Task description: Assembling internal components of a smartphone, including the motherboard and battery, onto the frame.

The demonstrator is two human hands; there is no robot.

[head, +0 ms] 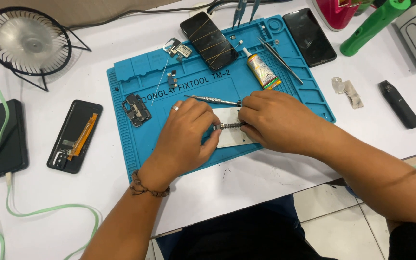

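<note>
Left fingers: I see my left hand (185,135) curled, its fingers (211,126) pinched together on the left end of a small ridged metal tool (228,125); a ring sits on one finger and a beaded bracelet (146,188) on the wrist.
Right fingers: my right hand (275,120) has its fingers (246,115) closed on the right end of the same tool, so both hands meet over it.
Tool: it lies level across a pale flat plate (229,136), touching or just above it; I cannot tell which.
Plate: it rests on the blue repair mat (188,79), near the mat's front edge, partly hidden under my hands.
Near the hands: a slim screwdriver (212,99) lies just beyond my knuckles; a glue tube (262,70) and tweezers (280,60) lie farther back on the right of the mat.
Mat, far side: a phone bound with rubber bands (209,33), small circuit parts (179,48) and a dark metal bracket (136,110) on the left.
Worktop: the white worktop (97,192) carries an opened phone shell (74,136), a dark power bank (6,137) with a green cable (49,210), a small fan (27,41), another black phone (309,36) and a small black device (399,104).
</note>
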